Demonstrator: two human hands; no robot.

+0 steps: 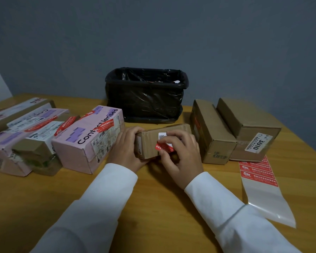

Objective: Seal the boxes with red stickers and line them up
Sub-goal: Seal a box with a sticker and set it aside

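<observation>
A small brown cardboard box (pixel 150 141) lies at the table's centre. My left hand (pixel 125 148) grips its left end. My right hand (pixel 179 152) presses a red sticker (pixel 163 147) onto the box's front upper edge, below a white label. To the left, several boxes stand side by side with red stickers across their tops; the nearest is a pink box (pixel 88 138) printed "Contact lenses". Two brown boxes (pixel 212 130) (pixel 248 127) stand to the right. A strip of backing paper with red stickers (pixel 257 172) lies at the right front.
A bin lined with a black bag (pixel 146 94) stands behind the small box against the grey wall. The wooden table (pixel 153 198) shows bare wood in front of my arms. My white sleeves cover both forearms.
</observation>
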